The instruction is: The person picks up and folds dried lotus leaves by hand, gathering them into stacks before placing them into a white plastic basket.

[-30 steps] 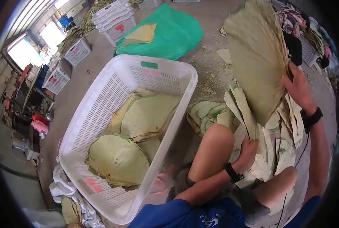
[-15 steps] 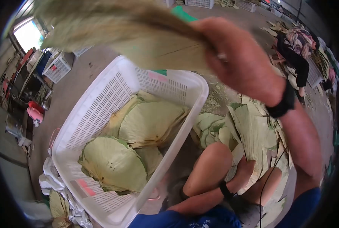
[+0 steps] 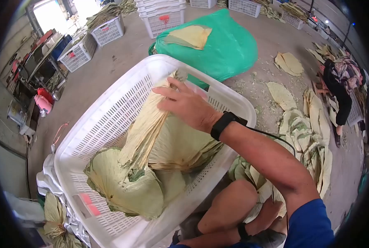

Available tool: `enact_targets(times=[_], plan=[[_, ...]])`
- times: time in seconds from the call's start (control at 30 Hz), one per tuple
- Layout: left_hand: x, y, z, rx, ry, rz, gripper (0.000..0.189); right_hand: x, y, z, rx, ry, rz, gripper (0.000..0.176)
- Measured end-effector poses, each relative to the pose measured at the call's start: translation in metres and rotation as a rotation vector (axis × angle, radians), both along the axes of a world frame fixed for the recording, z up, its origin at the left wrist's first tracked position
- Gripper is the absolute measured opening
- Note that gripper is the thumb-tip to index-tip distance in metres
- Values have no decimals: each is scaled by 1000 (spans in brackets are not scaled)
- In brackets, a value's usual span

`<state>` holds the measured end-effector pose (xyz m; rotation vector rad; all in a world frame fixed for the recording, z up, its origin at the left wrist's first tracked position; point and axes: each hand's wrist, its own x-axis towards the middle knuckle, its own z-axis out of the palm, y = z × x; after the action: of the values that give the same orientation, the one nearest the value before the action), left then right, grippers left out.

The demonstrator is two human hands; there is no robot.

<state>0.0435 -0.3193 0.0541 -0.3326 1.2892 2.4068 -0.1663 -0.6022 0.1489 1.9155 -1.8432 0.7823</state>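
My right hand (image 3: 187,105) is inside the white slatted basket (image 3: 106,105), its fingers over the upper end of a long folded bundle of dry leaves (image 3: 145,128). The bundle's lower end rests on a round stack of pale green leaves (image 3: 128,186). Beside it lies another leaf stack (image 3: 188,144), partly under my right hand. Low in the view, my left hand (image 3: 271,213) is by my knees, against pale leaves (image 3: 254,208); its fingers are mostly hidden.
A green plastic sack (image 3: 230,49) with a leaf piece on it lies behind the basket. Loose leaves (image 3: 302,136) spread at the right. White crates (image 3: 161,20) stand at the back. Clothes (image 3: 345,76) lie far right, and a pink flask (image 3: 43,103) stands left.
My right hand has come down and left into the basket with the leaf bundle, which was raised and blurred before. The view has shifted, showing the green sack. My left hand sits lower in the view.
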Motion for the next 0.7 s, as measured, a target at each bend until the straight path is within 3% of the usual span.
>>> enact_targets(times=[0.03, 0.07, 0.1, 0.17, 0.23, 0.3, 0.37, 0.43, 0.5, 0.63, 0.7], plan=[[0, 10, -5, 146, -100, 146, 53, -5, -7, -10, 3, -49, 25, 21], [0, 40, -35, -92, 27, 328, 45, -9, -13, -16, 6, -98, 49, 21], [-2, 32, -28, -90, 23, 332, 45, -11, -16, -18, 9, -102, 52, 21], [-6, 11, -6, 200, -228, 108, 37, -12, -20, -17, -10, -221, 142, 21], [-8, 10, -8, 191, -138, 168, 32, -15, -22, -17, 1, -268, 195, 20], [-10, 7, -8, -67, -95, 45, 30, -22, -22, -24, 11, -315, 247, 19], [-5, 13, -7, -36, -74, 110, 28, -42, -14, -48, 89, -207, 244, 17], [0, 23, -8, 176, -155, 212, 28, -70, 11, -74, 308, 119, 22, 14], [2, 24, -15, 199, -110, 168, 29, -82, 34, -93, 560, -14, -336, 19], [5, 41, -35, 106, 25, 88, 30, -119, 67, -68, 425, 162, -193, 28], [1, 36, -16, 157, 15, 147, 33, -110, 85, -7, 437, -63, -288, 35]])
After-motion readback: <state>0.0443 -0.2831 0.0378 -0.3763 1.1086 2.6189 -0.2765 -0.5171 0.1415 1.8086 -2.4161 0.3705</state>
